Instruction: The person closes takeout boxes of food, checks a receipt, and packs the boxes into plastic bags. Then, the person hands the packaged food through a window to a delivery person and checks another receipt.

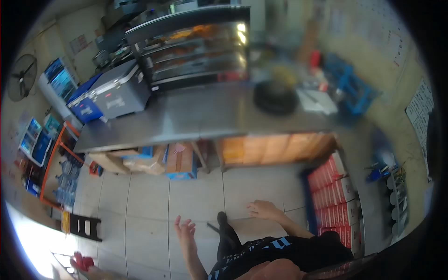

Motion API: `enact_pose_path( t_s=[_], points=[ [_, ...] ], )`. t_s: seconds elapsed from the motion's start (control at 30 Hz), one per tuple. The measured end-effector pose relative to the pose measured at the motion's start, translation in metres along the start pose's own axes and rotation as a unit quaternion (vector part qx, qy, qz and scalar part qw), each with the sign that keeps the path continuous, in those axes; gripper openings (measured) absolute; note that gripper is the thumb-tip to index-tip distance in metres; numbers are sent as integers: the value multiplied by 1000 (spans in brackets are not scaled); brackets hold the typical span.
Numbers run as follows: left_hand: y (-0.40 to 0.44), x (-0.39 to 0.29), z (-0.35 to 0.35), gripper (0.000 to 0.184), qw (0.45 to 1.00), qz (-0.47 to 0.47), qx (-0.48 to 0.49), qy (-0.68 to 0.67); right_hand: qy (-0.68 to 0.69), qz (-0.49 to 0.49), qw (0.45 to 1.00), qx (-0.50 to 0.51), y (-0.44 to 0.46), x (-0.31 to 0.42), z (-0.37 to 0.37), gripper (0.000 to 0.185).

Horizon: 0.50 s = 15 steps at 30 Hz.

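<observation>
My left hand (185, 229) is raised in front of my body over the tiled floor. Its fingers are apart and slightly curled, with nothing in them. My right hand (262, 209) hangs out ahead of my black shirt (284, 249), loosely open, and no object shows in it. Neither hand touches anything. The nearest large thing ahead is a steel counter (200, 114), beyond the reach of both hands.
On the counter stand a glass food warmer (191, 51), a grey cooler box (119, 91) and a round black object (275, 99). Cartons (182, 161) sit beneath. Red-and-white boxes (331, 196) are stacked at right. Water bottles (67, 179) stand left, near a black step stool (86, 226).
</observation>
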<state>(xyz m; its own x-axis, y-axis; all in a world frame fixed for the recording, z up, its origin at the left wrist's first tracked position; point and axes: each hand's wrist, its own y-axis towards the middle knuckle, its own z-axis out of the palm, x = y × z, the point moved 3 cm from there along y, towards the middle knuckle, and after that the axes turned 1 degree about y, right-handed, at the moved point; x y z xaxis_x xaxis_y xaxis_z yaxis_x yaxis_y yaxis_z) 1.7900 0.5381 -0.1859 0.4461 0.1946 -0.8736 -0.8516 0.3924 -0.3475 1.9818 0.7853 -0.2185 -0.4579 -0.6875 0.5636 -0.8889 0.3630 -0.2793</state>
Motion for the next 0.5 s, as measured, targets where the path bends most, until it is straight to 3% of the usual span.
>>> enact_pose_path(
  t_s=[0.1,0.17,0.2,0.27,0.3,0.37,0.4,0.5],
  points=[
    [93,30,50,50,996,-63,51,24,26,9,1000,10,68,-69,18,34],
    [134,37,82,48,990,-102,83,53,-66,178,970,150,105,-74,18,39],
    [155,37,95,48,993,-90,66,35,-42,135,974,179,120,-78,25,40],
    [184,46,114,47,966,-114,150,177,17,52,967,248,156,-94,38,41],
    [200,47,119,47,974,-98,120,164,76,16,959,271,178,-108,53,41],
    [227,48,132,48,934,-38,221,279,218,-53,928,297,232,-140,111,42],
    [238,30,140,48,943,-29,186,276,278,-86,909,297,259,-129,112,42],
    [237,-8,119,48,933,-19,81,351,95,97,850,509,337,-84,43,38]
  ],
)
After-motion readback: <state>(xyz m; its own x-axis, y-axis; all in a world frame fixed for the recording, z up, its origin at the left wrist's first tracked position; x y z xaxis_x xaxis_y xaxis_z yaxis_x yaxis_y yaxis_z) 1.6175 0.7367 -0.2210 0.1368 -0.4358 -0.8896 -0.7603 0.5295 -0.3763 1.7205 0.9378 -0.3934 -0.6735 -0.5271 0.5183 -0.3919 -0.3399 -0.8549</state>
